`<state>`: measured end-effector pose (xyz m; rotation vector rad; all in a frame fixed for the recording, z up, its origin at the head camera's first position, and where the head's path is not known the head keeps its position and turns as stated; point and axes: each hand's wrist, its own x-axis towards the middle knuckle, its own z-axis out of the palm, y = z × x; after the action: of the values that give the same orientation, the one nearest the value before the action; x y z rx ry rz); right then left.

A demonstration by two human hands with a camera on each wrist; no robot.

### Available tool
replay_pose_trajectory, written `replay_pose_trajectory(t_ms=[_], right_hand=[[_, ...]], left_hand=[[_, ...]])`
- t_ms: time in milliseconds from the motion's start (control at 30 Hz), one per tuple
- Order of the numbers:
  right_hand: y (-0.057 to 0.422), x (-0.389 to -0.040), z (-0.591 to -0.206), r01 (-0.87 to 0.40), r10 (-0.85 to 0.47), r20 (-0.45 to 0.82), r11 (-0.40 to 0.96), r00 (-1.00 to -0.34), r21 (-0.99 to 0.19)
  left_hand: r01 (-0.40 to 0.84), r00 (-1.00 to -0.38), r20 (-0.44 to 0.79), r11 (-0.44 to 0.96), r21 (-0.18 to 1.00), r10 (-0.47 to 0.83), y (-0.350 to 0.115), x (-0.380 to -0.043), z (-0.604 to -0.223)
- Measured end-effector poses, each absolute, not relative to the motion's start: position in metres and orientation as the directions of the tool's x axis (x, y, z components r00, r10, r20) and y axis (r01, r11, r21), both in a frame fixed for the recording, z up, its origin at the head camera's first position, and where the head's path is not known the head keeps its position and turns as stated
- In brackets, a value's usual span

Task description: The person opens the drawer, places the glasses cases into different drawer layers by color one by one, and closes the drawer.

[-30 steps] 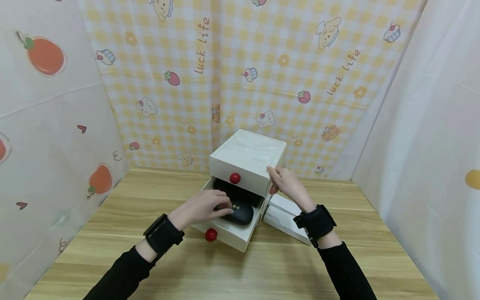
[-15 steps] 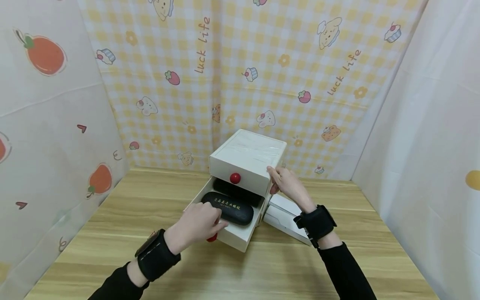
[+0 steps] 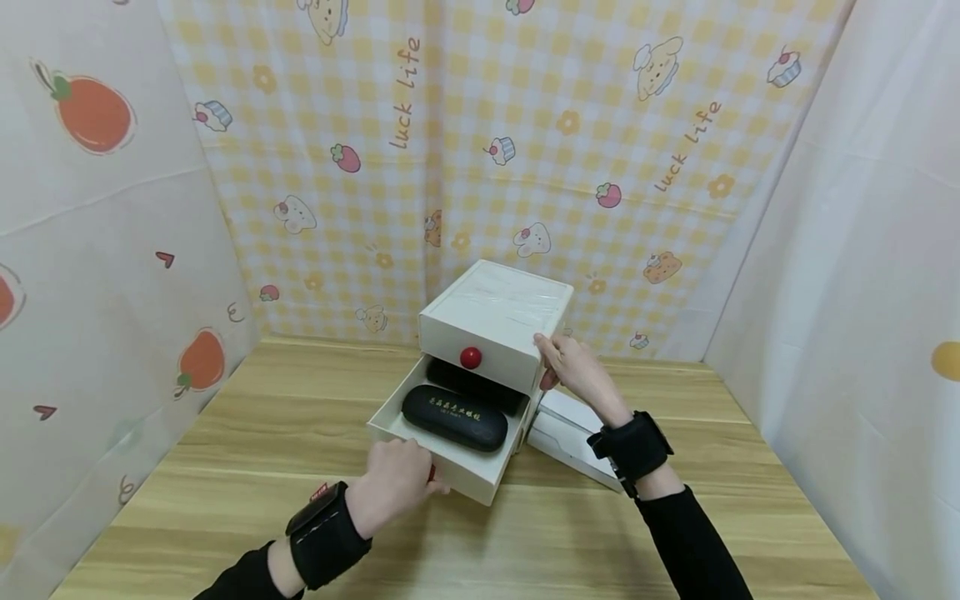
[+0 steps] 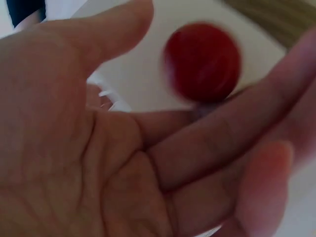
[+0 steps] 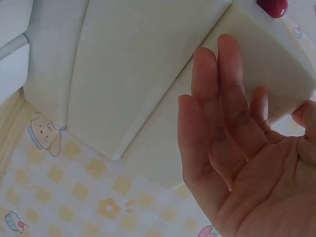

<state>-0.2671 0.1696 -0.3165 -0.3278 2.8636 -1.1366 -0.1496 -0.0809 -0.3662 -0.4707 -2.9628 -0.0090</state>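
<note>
A white two-drawer cabinet (image 3: pixel 498 304) stands on the table, its lower drawer (image 3: pixel 472 479) pulled out. Inside the drawer lies a black glasses case (image 3: pixel 453 418) with gold lettering, and another dark object (image 3: pixel 472 385) sits behind it. My left hand (image 3: pixel 397 479) is at the drawer's front. In the left wrist view the red knob (image 4: pixel 202 61) shows between thumb and fingers, the thumb apart from it. My right hand (image 3: pixel 577 371) rests against the right side of the upper drawer unit, thumb near its top edge and fingers (image 5: pixel 205 79) fairly straight along the side.
A white box (image 3: pixel 573 446) lies right of the cabinet, partly behind my right hand. The upper drawer, with its own red knob (image 3: pixel 470 357), is closed. A patterned yellow-and-white cloth (image 3: pixel 337 250) hangs behind the wooden table (image 3: pixel 315 400).
My left hand has moved from over the glasses case down to the lower drawer's knob, uncovering the case. My right hand has stayed at the cabinet's side.
</note>
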Motion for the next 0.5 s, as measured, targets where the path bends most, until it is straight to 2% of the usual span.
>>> replay_pose_trajectory(t_ms=[500], right_hand=[[0.1700,-0.2666,-0.3177,-0.188,-0.218,0.043,0.708,-0.975,-0.680]], left_hand=[[0.330,-0.910,0.255,0.943,-0.034,0.328,-0.0853,-0.1567,-0.3674]])
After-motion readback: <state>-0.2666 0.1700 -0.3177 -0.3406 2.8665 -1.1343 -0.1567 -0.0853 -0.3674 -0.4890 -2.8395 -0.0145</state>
